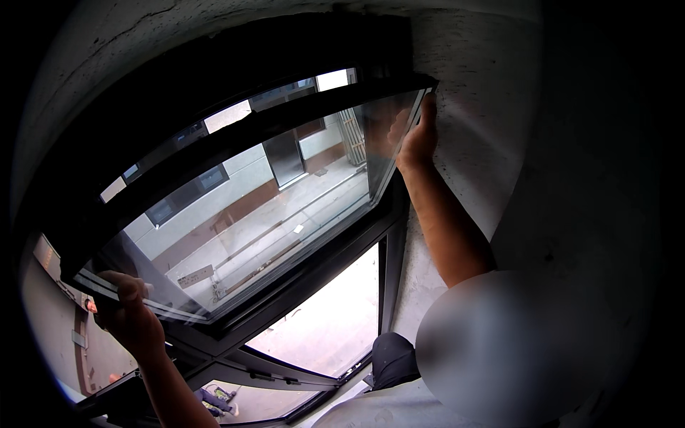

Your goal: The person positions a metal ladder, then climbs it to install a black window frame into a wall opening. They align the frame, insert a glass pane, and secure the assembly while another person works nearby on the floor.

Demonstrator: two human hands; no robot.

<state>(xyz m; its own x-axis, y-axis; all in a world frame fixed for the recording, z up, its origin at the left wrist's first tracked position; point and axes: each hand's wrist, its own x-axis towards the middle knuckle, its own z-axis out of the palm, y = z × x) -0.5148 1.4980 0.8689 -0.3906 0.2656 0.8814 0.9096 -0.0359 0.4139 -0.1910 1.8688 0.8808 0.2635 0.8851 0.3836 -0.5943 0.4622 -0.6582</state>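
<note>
A large double-glazed glass pane (pixel 267 214) stands tilted in front of the upper opening of a dark window frame (pixel 300 299). My left hand (pixel 132 321) is closed on the pane's lower left corner, with the thumb on the near face. At the upper right, my right hand (pixel 419 135) grips the pane's side edge; its fingers show through the glass. Both arms are spread wide. The pane's top edge lies against dark framing, and I cannot tell whether it sits inside the frame.
Right of the frame is a rough grey wall (pixel 474 143). Below the pane is a bright lower opening (pixel 321 314), with a hinged sash (pixel 285 378) beneath. A dark-trousered knee (pixel 394 357) is near the sill. Outside, a person's legs (pixel 214 401) show at the bottom.
</note>
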